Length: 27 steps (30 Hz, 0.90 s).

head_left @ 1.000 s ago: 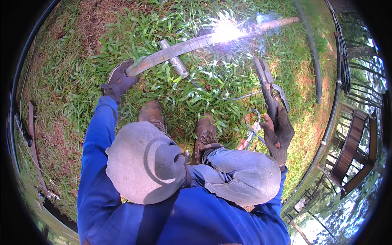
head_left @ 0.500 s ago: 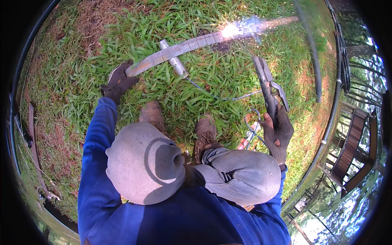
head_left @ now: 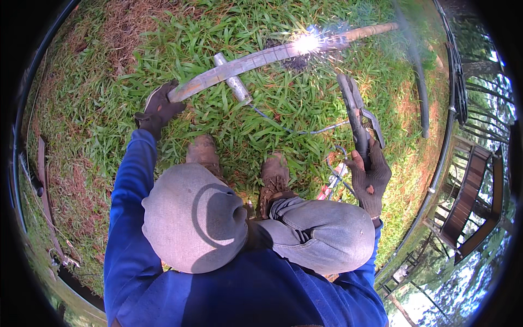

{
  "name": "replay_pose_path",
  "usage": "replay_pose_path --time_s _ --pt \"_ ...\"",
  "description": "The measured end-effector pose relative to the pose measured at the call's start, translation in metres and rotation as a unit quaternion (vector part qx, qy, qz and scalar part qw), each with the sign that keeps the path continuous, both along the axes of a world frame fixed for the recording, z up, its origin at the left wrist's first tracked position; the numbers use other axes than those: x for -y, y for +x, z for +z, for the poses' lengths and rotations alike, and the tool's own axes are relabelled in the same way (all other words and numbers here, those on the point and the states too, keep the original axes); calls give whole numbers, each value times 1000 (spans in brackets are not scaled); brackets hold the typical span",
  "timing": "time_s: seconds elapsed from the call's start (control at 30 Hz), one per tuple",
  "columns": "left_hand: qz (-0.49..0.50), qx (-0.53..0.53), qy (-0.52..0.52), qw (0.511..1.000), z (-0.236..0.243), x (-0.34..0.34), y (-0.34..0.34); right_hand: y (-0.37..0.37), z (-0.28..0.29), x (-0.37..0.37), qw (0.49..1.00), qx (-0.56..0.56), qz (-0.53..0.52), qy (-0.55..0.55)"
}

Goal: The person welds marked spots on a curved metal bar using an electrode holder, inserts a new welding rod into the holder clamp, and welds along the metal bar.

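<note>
Curved metal bar is supported across a short metal tube on the grass, far of the boots. Its near-left end is pinched between thumb and fingers of the gloved left hand; an electrode holder is wrapped by the gloved right hand, near right. A bright arc is seen on the bar's far-right part; electrode contact cannot be told through the glare

Risk, judged: alignment could be lost if the left grip is slackened, since the bar could be rocked on the round tube. The arc could be broken, or the electrode stuck, by drift of the right hand. Grass could be scorched by falling sparks

Orientation: long axis is laid obliquely, near left to far right, slightly bowed toward the far side; the broad end is pointed at the left hand, the narrow brown end far right
</note>
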<state>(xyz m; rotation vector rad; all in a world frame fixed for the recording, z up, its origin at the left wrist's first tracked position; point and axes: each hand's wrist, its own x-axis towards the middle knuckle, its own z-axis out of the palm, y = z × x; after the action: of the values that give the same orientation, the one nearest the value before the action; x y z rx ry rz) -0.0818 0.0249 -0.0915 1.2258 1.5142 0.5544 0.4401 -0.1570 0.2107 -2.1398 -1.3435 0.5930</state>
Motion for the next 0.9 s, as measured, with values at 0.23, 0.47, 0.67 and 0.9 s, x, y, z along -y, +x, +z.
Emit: replay_pose_path --time_s 0.23,0.47,0.67,0.9 --pt "4 -8 -12 1000 -1 0 -1 -3 2 -2 1000 3 7 -1" --pt "-22 -68 9 997 0 -1 -3 -1 1 -3 1000 18 10 -5" --pt "-7 -36 11 999 0 0 -1 3 -2 -5 998 50 30 -7" --pt "-21 -26 25 999 1 0 -6 4 -2 -7 998 48 2 -31"
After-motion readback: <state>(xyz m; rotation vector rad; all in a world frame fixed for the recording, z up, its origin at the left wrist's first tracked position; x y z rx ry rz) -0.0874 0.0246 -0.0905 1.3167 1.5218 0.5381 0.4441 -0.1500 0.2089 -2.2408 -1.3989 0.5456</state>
